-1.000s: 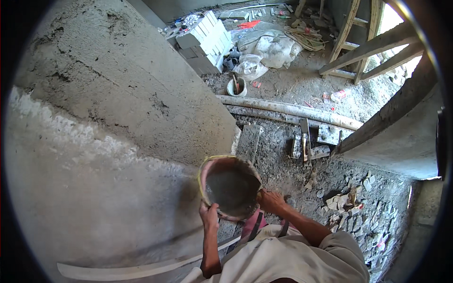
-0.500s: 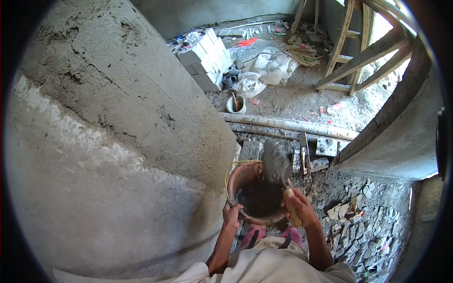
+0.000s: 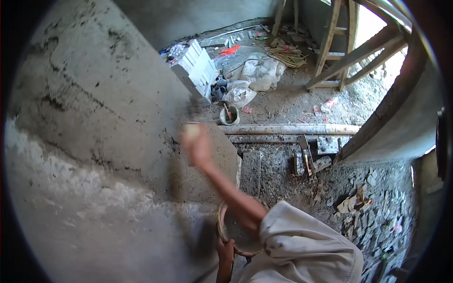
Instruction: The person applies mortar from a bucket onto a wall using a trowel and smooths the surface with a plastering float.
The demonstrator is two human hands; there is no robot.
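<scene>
My right hand (image 3: 196, 144), blurred by motion, is raised in front of the rough cement wall (image 3: 94, 137) on the left, gripping the pale wooden handle of a trowel (image 3: 192, 129). The trowel's blade is a dark smear near the wall's edge. Below, my left hand (image 3: 225, 250) grips the rim of a round bucket (image 3: 222, 220) with grey wet mix inside, partly hidden under my right arm and sleeve.
A pale block stack (image 3: 192, 66), plastic sacks (image 3: 255, 73), a small bucket (image 3: 229, 114) and a wooden ladder frame (image 3: 335, 52) stand beyond long pipes (image 3: 288, 129). Tools (image 3: 306, 155) and rubble (image 3: 358, 203) lie right of the wall; a curved concrete edge (image 3: 387, 127) rises at the right.
My right hand took up a loaded trowel over the bucket, then swung it up and left to the wall. My left hand and bucket dropped lower in view, now partly behind my arm.
</scene>
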